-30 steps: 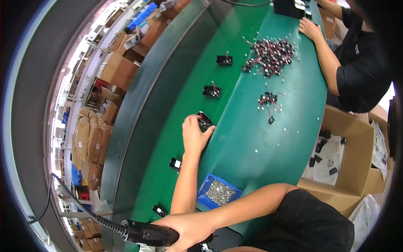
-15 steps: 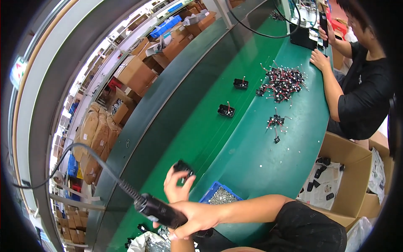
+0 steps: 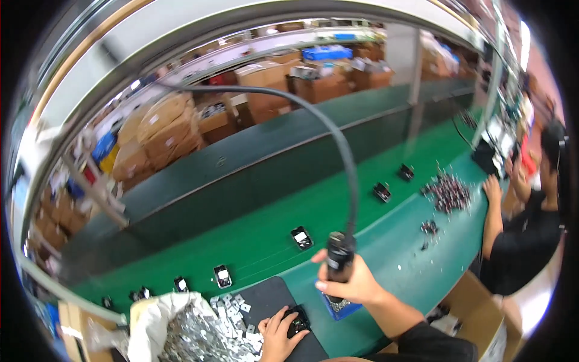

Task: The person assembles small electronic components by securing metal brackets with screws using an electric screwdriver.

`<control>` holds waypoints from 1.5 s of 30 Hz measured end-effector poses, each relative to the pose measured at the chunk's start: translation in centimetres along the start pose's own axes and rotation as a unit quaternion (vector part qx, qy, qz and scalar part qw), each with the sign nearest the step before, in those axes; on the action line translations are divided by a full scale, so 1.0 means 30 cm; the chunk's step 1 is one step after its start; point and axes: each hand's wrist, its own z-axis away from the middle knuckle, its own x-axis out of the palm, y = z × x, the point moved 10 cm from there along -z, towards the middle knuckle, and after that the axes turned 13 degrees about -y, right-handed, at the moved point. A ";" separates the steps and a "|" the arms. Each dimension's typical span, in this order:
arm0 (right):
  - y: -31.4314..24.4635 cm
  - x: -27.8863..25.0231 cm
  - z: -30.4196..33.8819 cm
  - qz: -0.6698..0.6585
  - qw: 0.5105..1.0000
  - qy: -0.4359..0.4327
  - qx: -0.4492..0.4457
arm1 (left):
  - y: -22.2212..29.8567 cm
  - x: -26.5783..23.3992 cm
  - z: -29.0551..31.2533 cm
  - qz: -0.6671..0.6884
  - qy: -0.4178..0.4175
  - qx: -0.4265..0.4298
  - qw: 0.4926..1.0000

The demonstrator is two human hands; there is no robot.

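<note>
My right hand (image 3: pixel 356 282) is wrapped round a black electric screwdriver (image 3: pixel 339 256), from whose top a thick grey cable (image 3: pixel 338 136) arches up and to the left. The driver is held upright over a blue tray (image 3: pixel 351 312) of small screws; its tip is hidden. My left hand (image 3: pixel 278 335) grips a small black plastic housing (image 3: pixel 297 321) lying on a dark mat (image 3: pixel 272 293). Fingers rest on the housing's left edge and across its top. Loose flat metal plates (image 3: pixel 235 311) are strewn on the mat beside that hand.
A white bag (image 3: pixel 149 329) full of metal plates stands at lower left. Along the green belt (image 3: pixel 259 253) sit several black housings (image 3: pixel 301 238). Wired parts (image 3: pixel 449 192) are heaped at right, near a co-worker (image 3: pixel 525 226). An open carton (image 3: pixel 467 308) stands at lower right.
The view has swung left. My left hand has brought the black housing from over the belt to the mat. My right hand has raised the screwdriver upright from its slanted position across my left arm.
</note>
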 end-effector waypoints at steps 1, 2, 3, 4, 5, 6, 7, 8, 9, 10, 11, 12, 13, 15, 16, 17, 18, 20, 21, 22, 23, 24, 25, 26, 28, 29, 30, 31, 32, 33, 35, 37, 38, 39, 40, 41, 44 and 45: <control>0.026 -0.006 0.026 0.018 1.000 0.020 -0.007 | -0.007 0.024 0.006 -0.019 -0.054 0.006 0.998; 0.048 -0.016 0.057 0.034 0.998 0.043 -0.016 | 0.000 -0.001 0.017 -0.010 -0.036 -0.013 0.999; 0.087 -0.022 0.053 0.049 0.996 0.076 -0.006 | -0.007 -0.026 0.019 -0.010 -0.056 -0.014 0.998; 0.103 -0.039 0.077 0.062 0.992 0.113 -0.008 | 0.005 -0.049 0.023 -0.020 -0.078 -0.007 0.997; 0.130 -0.064 0.109 0.065 0.987 0.147 -0.013 | -0.008 -0.057 0.038 -0.018 -0.110 -0.030 0.993; 0.158 -0.095 0.136 0.067 0.981 0.182 -0.019 | -0.032 -0.074 0.064 -0.017 -0.108 -0.046 0.993; 0.165 -0.113 0.150 0.079 0.978 0.190 -0.039 | -0.059 -0.077 0.088 -0.053 -0.107 -0.082 0.989; 0.164 -0.119 0.159 0.104 0.974 0.198 -0.047 | -0.083 -0.083 0.109 -0.089 -0.108 -0.117 0.983; 0.178 -0.127 0.163 0.109 0.971 0.203 -0.060 | -0.102 -0.091 0.129 -0.107 -0.121 -0.139 0.977; 0.191 -0.147 0.172 0.116 0.968 0.211 -0.074 | -0.121 -0.085 0.142 -0.103 -0.123 -0.149 0.976; 0.202 -0.161 0.179 0.124 0.967 0.211 -0.068 | -0.117 -0.082 0.142 -0.130 -0.110 -0.116 0.978; 0.206 -0.168 0.180 0.123 0.968 0.209 -0.062 | -0.100 -0.082 0.144 -0.158 -0.098 -0.082 0.979; 0.199 -0.163 0.178 0.131 0.969 0.198 -0.073 | -0.078 -0.108 0.130 -0.148 -0.090 -0.082 0.981; 0.195 -0.142 0.174 0.096 0.977 0.168 -0.088 | -0.085 -0.108 0.108 -0.103 -0.079 -0.087 0.988; 0.207 -0.142 0.183 0.095 0.977 0.171 -0.082 | -0.095 -0.116 0.104 -0.057 -0.067 -0.089 0.992; 0.194 -0.123 0.190 0.125 0.976 0.143 -0.107 | -0.099 -0.119 0.101 -0.054 -0.072 -0.091 0.992; 0.182 -0.106 0.197 0.154 0.972 0.115 -0.131 | -0.113 -0.132 0.100 -0.013 -0.064 -0.105 0.992; 0.189 -0.090 0.214 0.213 0.962 0.073 -0.151 | -0.126 -0.128 0.121 0.039 -0.061 -0.130 0.989; 0.182 -0.086 0.227 0.202 0.962 0.065 -0.171 | -0.129 -0.139 0.127 0.047 -0.048 -0.122 0.990; 0.170 -0.076 0.235 0.189 0.961 0.059 -0.195 | -0.126 -0.152 0.124 0.052 -0.035 -0.113 0.992; 0.178 -0.084 0.246 0.144 0.969 0.078 -0.183 | -0.119 -0.165 0.127 0.053 -0.022 -0.122 0.991; 0.171 -0.083 0.252 0.120 0.973 0.093 -0.175 | -0.110 -0.155 0.139 0.059 -0.029 -0.127 0.990; 0.172 -0.092 0.248 0.108 0.974 0.098 -0.174 | -0.117 -0.159 0.136 0.071 -0.028 -0.130 0.989; 0.180 -0.104 0.252 0.096 0.975 0.104 -0.172 | -0.122 -0.158 0.135 0.083 -0.028 -0.134 0.987; 0.210 -0.155 0.256 0.124 0.976 0.136 -0.116 | -0.141 -0.129 0.116 0.095 -0.040 -0.126 0.987; 0.207 -0.166 0.267 0.113 0.973 0.173 -0.099 | -0.133 -0.121 0.107 0.091 -0.042 -0.104 0.990; 0.190 -0.180 0.256 0.136 0.967 0.197 -0.091 | -0.126 -0.110 0.095 0.090 -0.047 -0.083 0.991; 0.160 -0.173 0.240 0.136 0.966 0.201 -0.093 | -0.131 -0.100 0.096 0.077 -0.050 -0.083 0.992; 0.128 -0.161 0.220 0.150 0.962 0.206 -0.099 | -0.138 -0.087 0.092 0.066 -0.050 -0.083 0.993; 0.082 -0.133 0.190 0.128 0.963 0.202 -0.121 | -0.141 -0.095 0.093 0.072 -0.035 -0.093 0.992; -0.015 -0.102 0.162 0.096 0.961 0.142 -0.218 | -0.159 -0.120 0.093 0.081 -0.024 -0.115 0.990; -0.067 -0.095 0.184 0.056 0.958 0.100 -0.263 | -0.131 -0.152 0.101 0.079 -0.014 -0.126 0.989; -0.080 -0.096 0.187 0.037 0.955 0.077 -0.284 | -0.112 -0.177 0.080 0.063 0.006 -0.117 0.991; -0.075 -0.115 0.198 0.038 0.959 0.083 -0.269 | -0.131 -0.157 0.081 0.112 0.012 -0.142 0.983; -0.053 -0.131 0.216 0.036 0.961 0.099 -0.254 | -0.136 -0.149 0.078 0.185 0.013 -0.152 0.971; -0.046 -0.146 0.229 0.042 0.963 0.112 -0.241 | -0.135 -0.132 0.072 0.235 0.015 -0.144 0.961; -0.010 -0.157 0.246 -0.051 0.965 0.054 -0.252 | -0.133 -0.088 0.067 0.349 0.025 -0.128 0.928; 0.004 -0.154 0.236 -0.005 0.976 0.063 -0.210 | -0.127 -0.080 0.064 0.409 0.034 -0.110 0.905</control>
